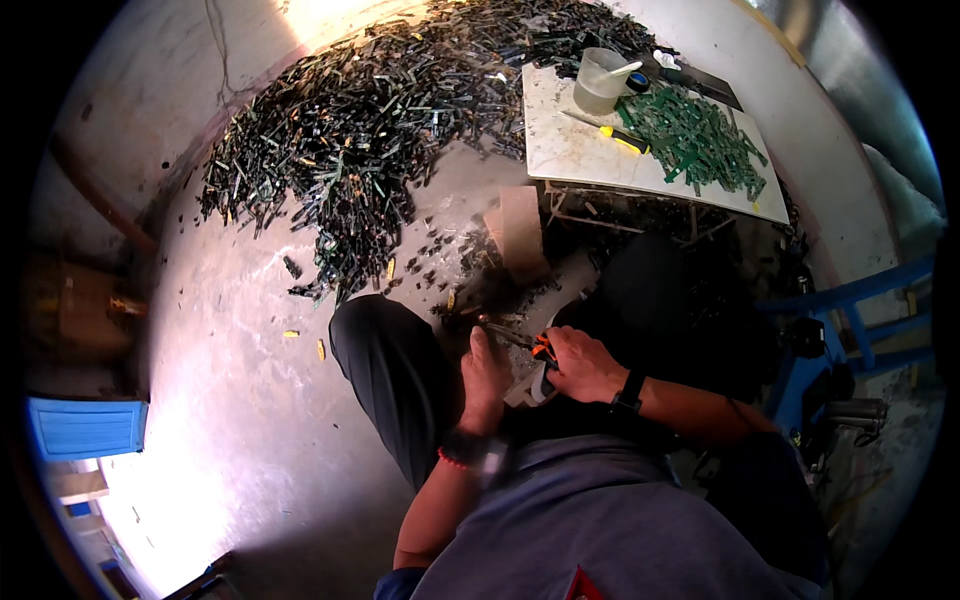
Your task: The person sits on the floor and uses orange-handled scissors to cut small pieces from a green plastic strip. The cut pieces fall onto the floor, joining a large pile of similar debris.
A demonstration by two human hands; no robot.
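My right hand is wrapped round a pair of pliers with orange and black handles. The metal jaws reach left toward the fingertips of my left hand. Those fingers are closed in a pinch with the thumb up; what they hold is small and dark against the floor, and I cannot make it out. Both hands are low between my knees. Just beyond them stands a brown cardboard piece, with dark scraps scattered round its foot.
A large heap of dark strip-like parts spreads along the far wall. At the far right, a low white-topped table bears green circuit-board strips, a yellow-handled knife and a translucent cup. A blue chair stands at right.
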